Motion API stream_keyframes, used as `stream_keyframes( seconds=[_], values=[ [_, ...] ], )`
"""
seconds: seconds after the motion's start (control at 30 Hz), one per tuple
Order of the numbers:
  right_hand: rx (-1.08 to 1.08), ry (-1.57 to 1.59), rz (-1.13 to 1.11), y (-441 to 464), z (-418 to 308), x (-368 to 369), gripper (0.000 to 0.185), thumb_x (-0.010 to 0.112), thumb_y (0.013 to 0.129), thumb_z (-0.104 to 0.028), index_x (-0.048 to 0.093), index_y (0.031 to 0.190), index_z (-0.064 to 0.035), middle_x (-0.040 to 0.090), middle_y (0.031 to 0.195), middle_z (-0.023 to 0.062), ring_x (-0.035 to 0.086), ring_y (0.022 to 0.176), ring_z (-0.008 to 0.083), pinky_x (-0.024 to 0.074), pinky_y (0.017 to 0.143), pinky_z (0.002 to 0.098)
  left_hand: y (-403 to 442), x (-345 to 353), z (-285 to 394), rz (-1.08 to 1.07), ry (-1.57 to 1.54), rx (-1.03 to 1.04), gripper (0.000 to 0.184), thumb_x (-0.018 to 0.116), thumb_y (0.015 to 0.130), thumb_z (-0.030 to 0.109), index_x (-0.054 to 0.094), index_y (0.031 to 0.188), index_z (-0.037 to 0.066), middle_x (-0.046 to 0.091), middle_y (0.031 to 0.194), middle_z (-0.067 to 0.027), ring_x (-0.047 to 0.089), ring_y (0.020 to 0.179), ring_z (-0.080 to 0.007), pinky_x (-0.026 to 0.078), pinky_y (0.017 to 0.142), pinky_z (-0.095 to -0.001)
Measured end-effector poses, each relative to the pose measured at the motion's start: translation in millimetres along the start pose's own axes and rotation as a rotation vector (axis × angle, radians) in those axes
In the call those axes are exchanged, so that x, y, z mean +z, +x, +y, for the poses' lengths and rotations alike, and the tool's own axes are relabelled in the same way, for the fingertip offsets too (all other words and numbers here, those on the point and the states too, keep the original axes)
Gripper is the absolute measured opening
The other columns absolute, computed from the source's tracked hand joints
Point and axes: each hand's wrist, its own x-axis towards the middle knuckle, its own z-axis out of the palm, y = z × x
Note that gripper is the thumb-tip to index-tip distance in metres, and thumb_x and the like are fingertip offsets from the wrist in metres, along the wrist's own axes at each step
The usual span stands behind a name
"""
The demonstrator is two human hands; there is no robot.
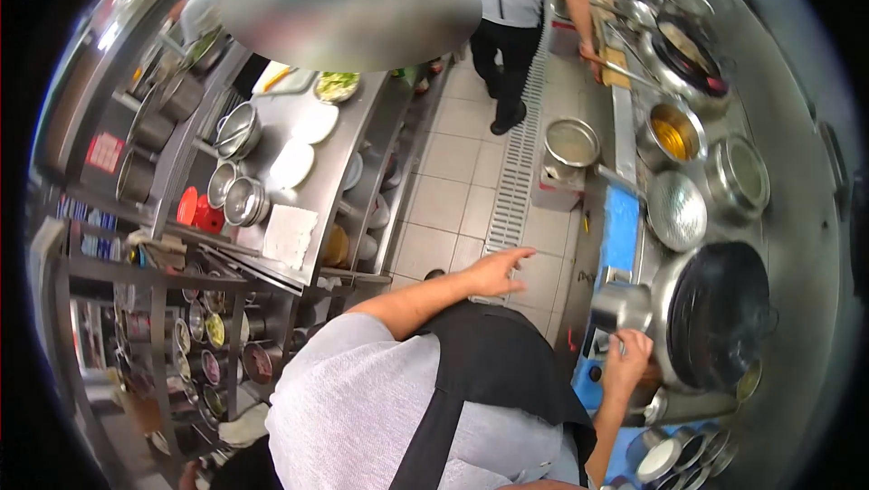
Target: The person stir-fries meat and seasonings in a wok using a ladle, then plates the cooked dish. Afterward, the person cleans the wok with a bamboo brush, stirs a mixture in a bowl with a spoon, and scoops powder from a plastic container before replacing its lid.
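My left hand (pixel 500 273) is held out in front of my apron, above the tiled floor. Its fingers are spread and it holds nothing. On the right, my right hand (pixel 627 356) is closed at the lower edge of a small steel pot (pixel 623 305), at the front of the cooking range. The exact grip is partly hidden by the fingers. Just right of the pot sits a large wok (pixel 720 313) with a blackened inside. A blue strip (pixel 619 228) runs along the range's edge beyond the pot.
A perforated strainer (pixel 677 210), a pot of yellow liquid (pixel 671 134) and a lidded-looking steel pot (pixel 738 178) stand along the range. A co-worker (pixel 511 1) grips a wok handle farther up. Left, a steel counter (pixel 312 151) bears plates and bowls. A floor pot (pixel 571 142) stands ahead.
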Motion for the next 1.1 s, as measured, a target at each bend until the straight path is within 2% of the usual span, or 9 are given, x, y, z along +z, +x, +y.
stream_keyframes(
  seconds=[0.2, 0.4, 0.53, 0.6, 0.67, 0.7, 0.8, 0.9, 1.1],
  values=[
    [-0.406, 0.182, -0.245, 53.3, -136.1, 71.6, 0.02, 0.078, 0.076, 0.0, 0.073, 0.094, -0.0056, 0.067, 0.092, 0.0098, 0.061, 0.095, 0.0324, 0.0511, 0.086, 0.0434, -46.5, -69.7, 68.9, 0.167, 0.143, 0.253, 0.119, 0.094, 0.069, 0.04, 0.026, 0.163, 0.009, 0.045, 0.156, -0.0215, 0.048, 0.142, -0.0387, 0.042, 0.116, -0.0476],
    [-0.633, 0.325, -0.318, 87.6, -234.3, 101.5, 0.028, 0.079, 0.076, -0.002, 0.074, 0.103, -0.007, 0.067, 0.097, 0.0097, 0.062, 0.096, 0.0322, 0.0526, 0.085, 0.0412, -103.8, -144.3, 44.2, 0.436, -0.043, 0.205, 0.116, 0.095, 0.065, 0.035, 0.033, 0.158, 0.006, 0.048, 0.152, -0.0221, 0.05, 0.14, -0.0409, 0.043, 0.115, -0.0462],
    [-0.429, 0.688, -0.06, 92.5, -282.3, 132.2, 0.044, 0.077, 0.082, -0.003, 0.066, 0.125, -0.0026, 0.064, 0.122, 0.0168, 0.062, 0.114, 0.0282, 0.0566, 0.086, 0.0358, -125.9, -184.9, 25.7, 0.662, -0.069, 0.256, 0.114, 0.096, 0.062, 0.03, 0.036, 0.156, 0.006, 0.052, 0.148, -0.021, 0.054, 0.136, -0.0395, 0.046, 0.113, -0.0448],
    [-0.103, 0.794, -0.032, 97.8, -298.3, 151.7, 0.038, 0.077, 0.086, -0.006, 0.065, 0.122, -0.0021, 0.067, 0.112, 0.0121, 0.065, 0.107, 0.0211, 0.0584, 0.084, 0.0331, -130.7, -196.4, 10.3, 0.665, -0.113, 0.279, 0.113, 0.097, 0.06, 0.026, 0.037, 0.154, 0.004, 0.053, 0.146, -0.0214, 0.054, 0.136, -0.0393, 0.046, 0.113, -0.0446],
    [0.194, 0.899, -0.421, 102.6, -276.1, 182.9, 0.019, 0.076, 0.09, -0.011, 0.065, 0.104, -0.002, 0.063, 0.085, 0.0038, 0.061, 0.083, 0.0112, 0.0534, 0.071, 0.0293, -135.7, -213.7, 7.4, 0.621, 0.004, 0.353, 0.111, 0.096, 0.062, 0.025, 0.038, 0.154, 0.004, 0.052, 0.148, -0.0215, 0.053, 0.138, -0.0397, 0.045, 0.114, -0.0448],
    [0.116, 0.706, -0.431, 99.6, -262.0, 198.1, 0.023, 0.074, 0.093, -0.014, 0.057, 0.081, -0.0039, 0.05, 0.067, -0.0019, 0.046, 0.066, 0.0078, 0.0424, 0.06, 0.0291, -137.5, -217.8, 5.6, 0.59, 0.023, 0.365, 0.11, 0.096, 0.063, 0.024, 0.038, 0.154, 0.004, 0.051, 0.15, -0.0212, 0.052, 0.139, -0.0396, 0.045, 0.115, -0.0452],
    [0.035, 0.546, -0.321, 101.9, -282.4, 180.9, 0.036, 0.072, 0.094, -0.016, 0.047, 0.07, -0.0046, 0.045, 0.065, -0.0007, 0.037, 0.065, 0.0079, 0.0327, 0.056, 0.0314, -139.6, -227.5, 0.8, 0.466, 0.059, 0.306, 0.113, 0.094, 0.067, 0.023, 0.032, 0.16, 0.007, 0.047, 0.157, -0.0193, 0.049, 0.143, -0.0378, 0.042, 0.117, -0.0449],
    [0.142, 0.557, -0.023, 112.7, -271.7, 176.0, 0.037, 0.07, 0.092, -0.014, 0.044, 0.07, -0.0007, 0.041, 0.065, 0.0043, 0.038, 0.063, 0.0112, 0.0339, 0.056, 0.034, -138.8, -233.3, -7.4, 0.403, 0.022, 0.171, 0.104, 0.092, 0.073, 0.025, 0.036, 0.159, 0.006, 0.049, 0.155, -0.0198, 0.05, 0.142, -0.0373, 0.042, 0.117, -0.0437],
    [0.118, 0.363, -0.085, 121.1, -219.3, 171.2, 0.034, 0.067, 0.089, -0.015, 0.045, 0.071, 0.0018, 0.042, 0.064, 0.0132, 0.04, 0.059, 0.0201, 0.0363, 0.056, 0.0398, -139.9, -218.7, -46.3, 0.264, -0.002, 0.032, 0.069, 0.084, 0.084, 0.021, 0.056, 0.143, 0.0, 0.059, 0.144, -0.0194, 0.06, 0.131, -0.0323, 0.048, 0.11, -0.0418]
  ],
)
